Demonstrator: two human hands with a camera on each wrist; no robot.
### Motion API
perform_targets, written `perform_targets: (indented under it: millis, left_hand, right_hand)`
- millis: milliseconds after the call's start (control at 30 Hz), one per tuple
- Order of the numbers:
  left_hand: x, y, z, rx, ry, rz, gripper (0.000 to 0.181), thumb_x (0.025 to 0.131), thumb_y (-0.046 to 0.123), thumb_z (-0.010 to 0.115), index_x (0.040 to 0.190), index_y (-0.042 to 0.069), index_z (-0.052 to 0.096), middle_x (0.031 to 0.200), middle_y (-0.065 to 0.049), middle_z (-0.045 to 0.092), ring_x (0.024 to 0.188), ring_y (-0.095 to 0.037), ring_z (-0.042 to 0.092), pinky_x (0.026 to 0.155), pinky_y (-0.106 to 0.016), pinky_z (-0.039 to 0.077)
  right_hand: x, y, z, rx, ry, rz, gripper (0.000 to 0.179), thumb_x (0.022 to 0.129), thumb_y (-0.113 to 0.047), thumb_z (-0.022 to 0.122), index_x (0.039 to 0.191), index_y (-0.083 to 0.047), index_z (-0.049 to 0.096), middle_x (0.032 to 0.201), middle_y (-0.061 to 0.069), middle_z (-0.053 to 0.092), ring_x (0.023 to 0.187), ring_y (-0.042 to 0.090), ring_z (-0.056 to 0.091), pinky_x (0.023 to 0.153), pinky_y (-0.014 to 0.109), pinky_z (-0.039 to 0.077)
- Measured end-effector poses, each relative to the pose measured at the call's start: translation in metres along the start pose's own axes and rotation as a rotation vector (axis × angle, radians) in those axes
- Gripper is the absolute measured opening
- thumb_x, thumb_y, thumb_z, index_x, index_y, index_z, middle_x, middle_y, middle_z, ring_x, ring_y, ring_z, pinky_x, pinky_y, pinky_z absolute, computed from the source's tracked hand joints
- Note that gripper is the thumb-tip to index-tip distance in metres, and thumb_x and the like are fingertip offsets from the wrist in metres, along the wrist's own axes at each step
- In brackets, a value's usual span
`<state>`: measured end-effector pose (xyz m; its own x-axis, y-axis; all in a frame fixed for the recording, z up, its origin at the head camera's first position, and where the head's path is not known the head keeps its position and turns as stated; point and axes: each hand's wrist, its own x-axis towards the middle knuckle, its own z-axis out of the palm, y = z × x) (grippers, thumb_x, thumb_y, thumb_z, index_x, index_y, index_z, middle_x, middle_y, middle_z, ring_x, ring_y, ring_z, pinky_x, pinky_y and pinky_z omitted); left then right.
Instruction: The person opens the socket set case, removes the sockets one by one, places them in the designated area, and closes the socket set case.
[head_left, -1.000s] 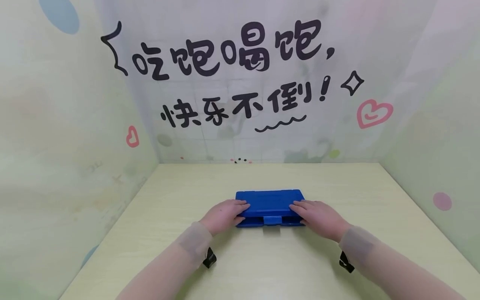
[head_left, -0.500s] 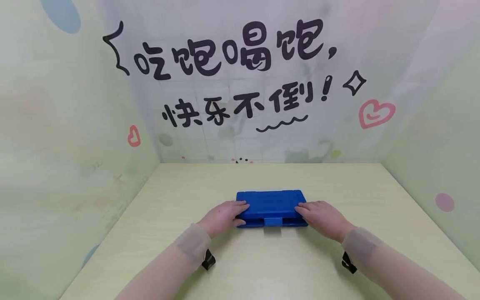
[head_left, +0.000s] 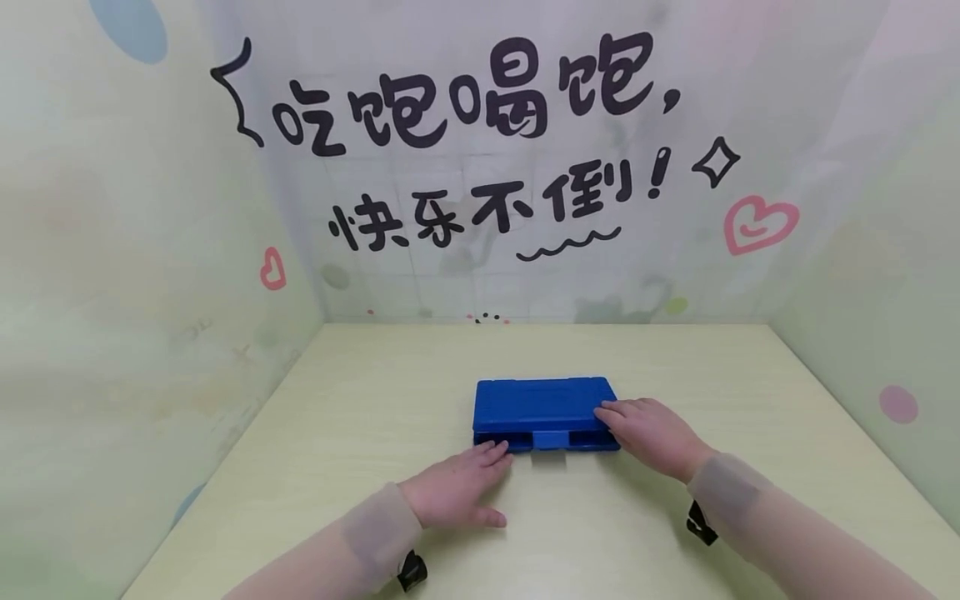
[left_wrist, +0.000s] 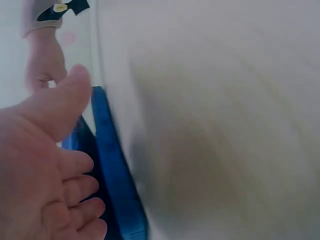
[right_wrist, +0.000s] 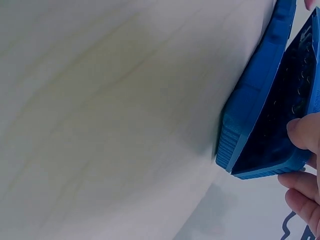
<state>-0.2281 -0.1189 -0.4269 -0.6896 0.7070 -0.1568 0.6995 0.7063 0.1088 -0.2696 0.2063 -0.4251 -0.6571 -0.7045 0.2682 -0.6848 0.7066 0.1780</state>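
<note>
A blue plastic case (head_left: 543,404) lies on the table, its lid (right_wrist: 270,155) raised slightly above the base (right_wrist: 245,105). A latch tab (head_left: 550,440) sticks out at the middle of its front. At the right front corner my right hand (head_left: 652,433) pinches the lid, thumb on the inner side and fingers on the outer side, as the right wrist view shows. My left hand (head_left: 457,487) is at the left front corner with fingers extended and thumb spread. Its fingertips overlap the case's front edge; whether they touch it I cannot tell. The dark interior is mostly hidden.
The case stands on a pale wood-grain table (head_left: 360,392). Behind it rises a printed wall (head_left: 420,283) with black lettering, and similar walls close off the left (head_left: 150,333) and right (head_left: 862,317) sides. Each wrist carries a black strap piece (head_left: 412,571).
My left hand has let go of the lid's left corner and moved down toward me, its thumb spreading. My right hand keeps its hold at the right corner; the lid remains slightly raised.
</note>
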Motion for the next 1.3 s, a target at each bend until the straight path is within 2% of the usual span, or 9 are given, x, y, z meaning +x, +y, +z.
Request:
perform_targets:
  millis: [167, 367, 467, 633, 800, 1000, 1133, 1200, 1300]
  left_hand:
    - [0.003, -0.005, 0.009, 0.04, -0.011, -0.018, 0.086, 0.09, 0.061, 0.054, 0.152, 0.008, 0.027, 0.158, -0.009, 0.019, 0.145, -0.028, 0.019, 0.114, -0.037, 0.022]
    - [0.009, -0.008, 0.012, -0.004, 0.026, -0.072, 0.09, 0.088, 0.062, 0.055, 0.153, 0.007, 0.025, 0.157, -0.009, 0.025, 0.143, -0.03, 0.024, 0.113, -0.04, 0.026]
    - [0.01, -0.009, 0.015, -0.012, 0.028, -0.096, 0.092, 0.087, 0.064, 0.055, 0.152, 0.006, 0.025, 0.156, -0.01, 0.026, 0.141, -0.029, 0.026, 0.112, -0.04, 0.029]
    - [0.008, -0.009, 0.017, -0.006, 0.022, -0.087, 0.091, 0.088, 0.064, 0.054, 0.152, 0.007, 0.026, 0.156, -0.009, 0.026, 0.141, -0.028, 0.026, 0.111, -0.039, 0.03]
    - [0.005, -0.006, 0.014, -0.001, 0.019, -0.062, 0.086, 0.089, 0.061, 0.055, 0.151, 0.007, 0.029, 0.154, -0.009, 0.029, 0.14, -0.027, 0.029, 0.11, -0.038, 0.032]
    - [-0.003, 0.001, 0.008, -0.007, 0.009, -0.064, 0.078, 0.09, 0.056, 0.057, 0.149, 0.009, 0.036, 0.151, -0.006, 0.036, 0.137, -0.025, 0.035, 0.109, -0.036, 0.034]
    - [-0.008, 0.004, 0.005, 0.026, 0.002, -0.046, 0.074, 0.092, 0.054, 0.056, 0.147, 0.009, 0.039, 0.148, -0.006, 0.039, 0.135, -0.024, 0.038, 0.108, -0.035, 0.034]
    - [-0.01, 0.005, 0.004, 0.046, 0.007, -0.022, 0.069, 0.094, 0.052, 0.055, 0.146, 0.008, 0.042, 0.147, -0.005, 0.042, 0.134, -0.023, 0.04, 0.108, -0.034, 0.035]
    - [-0.011, 0.004, 0.002, 0.083, 0.048, 0.043, 0.055, 0.097, 0.041, 0.055, 0.14, 0.008, 0.051, 0.139, -0.003, 0.05, 0.127, -0.019, 0.048, 0.104, -0.033, 0.04]
  right_hand:
    - [0.001, 0.001, -0.001, 0.004, 0.008, 0.003, 0.034, 0.087, -0.009, 0.07, 0.119, 0.0, 0.063, 0.118, 0.014, 0.066, 0.106, 0.029, 0.064, 0.087, 0.044, 0.051]
    - [0.003, 0.006, -0.003, 0.013, 0.024, 0.013, 0.034, 0.087, -0.009, 0.07, 0.12, 0.0, 0.063, 0.117, 0.014, 0.066, 0.105, 0.027, 0.064, 0.087, 0.043, 0.051]
    - [0.006, 0.009, -0.006, 0.031, 0.06, 0.009, 0.034, 0.087, -0.007, 0.07, 0.119, 0.001, 0.064, 0.114, 0.014, 0.067, 0.101, 0.027, 0.066, 0.085, 0.041, 0.052]
    - [0.014, 0.02, -0.016, 0.132, 0.165, 0.038, 0.031, 0.085, -0.003, 0.07, 0.115, 0.002, 0.065, 0.105, 0.012, 0.068, 0.09, 0.026, 0.067, 0.079, 0.039, 0.054]
    - [0.024, 0.033, -0.022, 0.268, 0.234, 0.17, 0.024, 0.088, -0.002, 0.068, 0.111, 0.001, 0.065, 0.103, 0.012, 0.066, 0.092, 0.027, 0.065, 0.08, 0.043, 0.053]
    - [0.04, 0.044, -0.023, 0.493, 0.214, 0.415, 0.024, 0.094, -0.012, 0.063, 0.114, 0.001, 0.065, 0.109, 0.016, 0.064, 0.101, 0.032, 0.061, 0.087, 0.049, 0.049]
    - [0.051, 0.051, -0.02, 0.665, 0.211, 0.571, 0.029, 0.097, -0.019, 0.059, 0.119, 0.001, 0.064, 0.114, 0.018, 0.064, 0.104, 0.035, 0.06, 0.089, 0.051, 0.047]
    - [0.057, 0.056, -0.017, 0.723, 0.2, 0.628, 0.031, 0.099, -0.021, 0.056, 0.121, 0.0, 0.063, 0.118, 0.018, 0.063, 0.108, 0.035, 0.059, 0.091, 0.051, 0.046]
    - [0.064, 0.062, -0.012, 0.781, 0.172, 0.685, 0.033, 0.101, -0.023, 0.052, 0.125, -0.002, 0.06, 0.123, 0.019, 0.061, 0.113, 0.036, 0.056, 0.094, 0.051, 0.045]
